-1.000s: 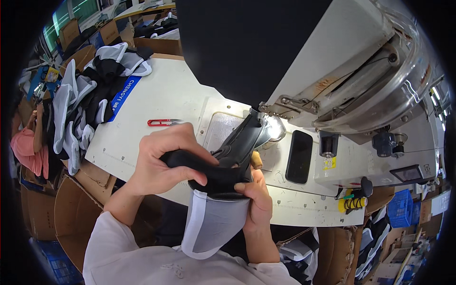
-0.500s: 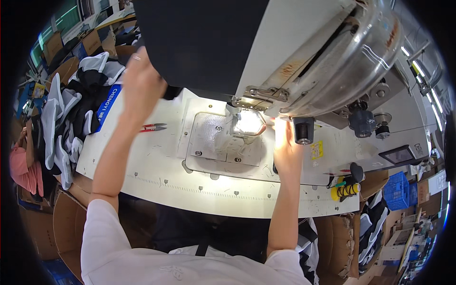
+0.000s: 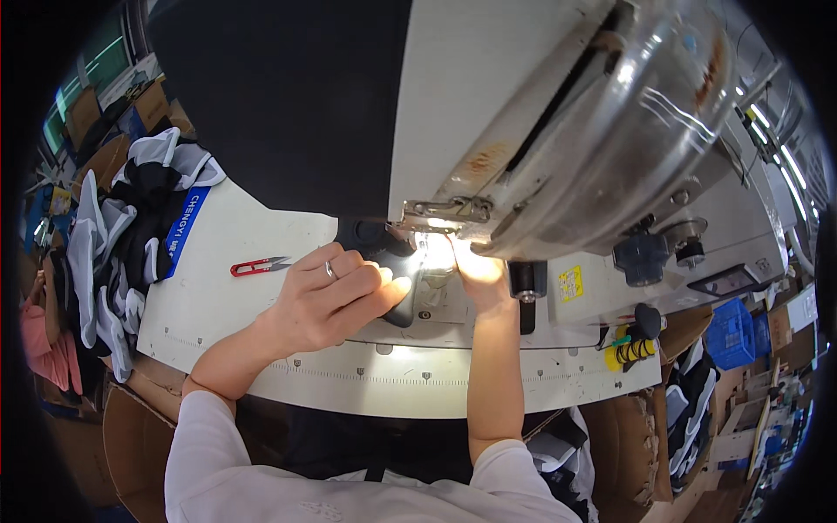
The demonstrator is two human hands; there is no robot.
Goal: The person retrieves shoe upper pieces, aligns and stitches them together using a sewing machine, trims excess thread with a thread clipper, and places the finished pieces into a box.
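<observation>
A large white sewing machine (image 3: 558, 113) fills the upper right and overhangs the white table (image 3: 261, 331). My left hand (image 3: 336, 296) lies on a black fabric piece (image 3: 384, 253) and presses it down beside the brightly lit needle area (image 3: 432, 248). My right hand (image 3: 475, 270) reaches under the machine head into the light, fingers on the same black piece. The machine head hides most of the black piece and the needle.
Red thread snips (image 3: 257, 264) lie on the table to the left of my left hand. A heap of grey, black and white fabric pieces (image 3: 122, 253) sits at the table's left end. Cardboard boxes (image 3: 126, 436) stand below; a blue crate (image 3: 731, 336) is at the right.
My left hand came down from the far upper left onto the black piece by the needle. My right hand stayed at the needle area. The view has moved closer under the machine.
</observation>
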